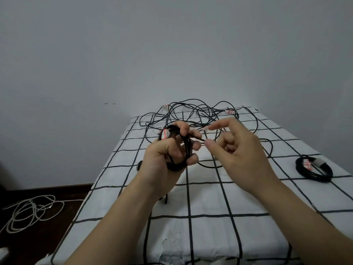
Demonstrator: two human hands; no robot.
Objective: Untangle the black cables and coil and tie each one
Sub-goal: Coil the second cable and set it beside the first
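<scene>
Head view: black coil (172, 166) upright.

White cloth table cover (210, 197), black grid print: matt, creased. Tangled black plastic-jacketed cables (191, 109), 12 o'clock: smooth, faint sheen. Hand-held black cable coil (188, 148): same jacket. Dark wood floor (63, 213), 8 o'clock: slight gloss. Grey painted wall (172, 44): matt.

L hand (163, 159) fingers curled in grip; R hand (240, 152) thumb, index extended, apart.
</scene>
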